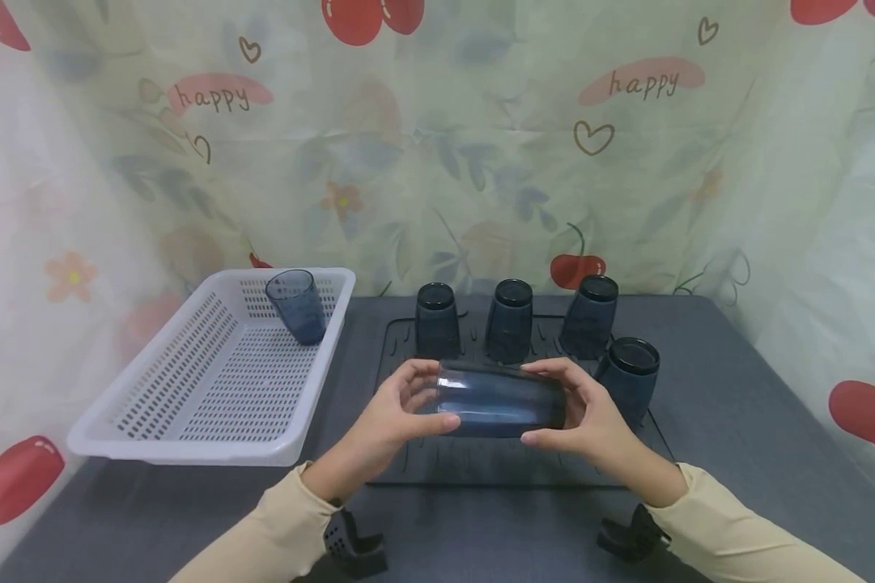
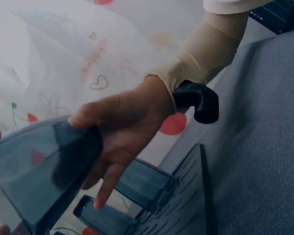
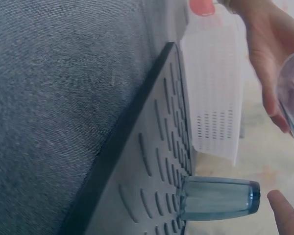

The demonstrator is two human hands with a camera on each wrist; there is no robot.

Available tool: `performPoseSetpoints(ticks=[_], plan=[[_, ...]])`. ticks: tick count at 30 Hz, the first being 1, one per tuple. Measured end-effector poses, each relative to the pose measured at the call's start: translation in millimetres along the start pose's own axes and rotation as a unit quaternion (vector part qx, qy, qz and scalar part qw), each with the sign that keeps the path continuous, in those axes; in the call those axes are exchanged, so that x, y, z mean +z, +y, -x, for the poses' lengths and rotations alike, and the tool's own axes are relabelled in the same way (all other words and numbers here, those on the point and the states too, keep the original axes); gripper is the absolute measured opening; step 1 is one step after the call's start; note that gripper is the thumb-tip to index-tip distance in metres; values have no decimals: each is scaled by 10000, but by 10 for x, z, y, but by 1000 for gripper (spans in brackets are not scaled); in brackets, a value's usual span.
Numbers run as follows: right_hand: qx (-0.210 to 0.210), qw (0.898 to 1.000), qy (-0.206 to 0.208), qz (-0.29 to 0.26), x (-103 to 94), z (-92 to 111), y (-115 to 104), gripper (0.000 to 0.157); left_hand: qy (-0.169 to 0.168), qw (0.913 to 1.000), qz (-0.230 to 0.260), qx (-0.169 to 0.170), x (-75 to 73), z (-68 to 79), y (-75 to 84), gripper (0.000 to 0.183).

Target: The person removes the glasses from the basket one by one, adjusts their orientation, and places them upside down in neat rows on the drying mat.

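A blue-tinted drinking glass (image 1: 503,398) lies sideways in the air over the black drying mat (image 1: 473,470), held between both hands. My left hand (image 1: 401,409) grips its rim end, thumb in front and fingers behind. At the darker base end, my right hand (image 1: 586,409) holds it with thumb below and fingers on top. In the left wrist view the right hand (image 2: 130,115) pinches the base of the tilted glass (image 2: 44,171). The right wrist view catches the left hand (image 3: 272,54) beside the clear rim.
Several matching glasses (image 1: 509,324) stand upside down on the mat, along its back and right side. To the left is a white perforated basket (image 1: 328,356) with one blue glass (image 1: 299,308) leaning in its far corner. A printed curtain (image 1: 408,162) surrounds the grey table (image 1: 736,405).
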State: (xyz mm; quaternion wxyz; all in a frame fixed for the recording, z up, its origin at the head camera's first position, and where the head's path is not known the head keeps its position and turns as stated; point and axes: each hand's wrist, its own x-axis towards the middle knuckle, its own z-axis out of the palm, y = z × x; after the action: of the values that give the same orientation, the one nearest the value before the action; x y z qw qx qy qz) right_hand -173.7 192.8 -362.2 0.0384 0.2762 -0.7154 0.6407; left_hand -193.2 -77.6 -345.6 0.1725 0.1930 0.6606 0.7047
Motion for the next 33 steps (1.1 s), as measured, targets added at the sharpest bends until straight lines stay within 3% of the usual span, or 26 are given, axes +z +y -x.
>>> performPoseSetpoints(ticks=[6,10,13,18,25,33], plan=[[-209,9996,46,-199,-59,-20,-69,64,-577,9982,-154,57,-29,-17,-13,76],[-309,9993,119,-194,-77,-29,-91,66,-873,9936,-698,158,-31,-34,-37,75],[-293,9992,199,-164,-65,-35,-101,67,-905,9869,-1315,245,-16,-49,-63,75],[-465,9979,276,-369,-16,-46,-103,67,-1099,9771,-1787,346,34,-94,-163,77],[-669,9952,220,-681,71,-49,-83,66,-1322,9752,-1760,227,137,-137,-294,76],[-696,9943,172,-792,150,-55,-81,64,-1132,9800,-1638,5,261,-193,-391,73]])
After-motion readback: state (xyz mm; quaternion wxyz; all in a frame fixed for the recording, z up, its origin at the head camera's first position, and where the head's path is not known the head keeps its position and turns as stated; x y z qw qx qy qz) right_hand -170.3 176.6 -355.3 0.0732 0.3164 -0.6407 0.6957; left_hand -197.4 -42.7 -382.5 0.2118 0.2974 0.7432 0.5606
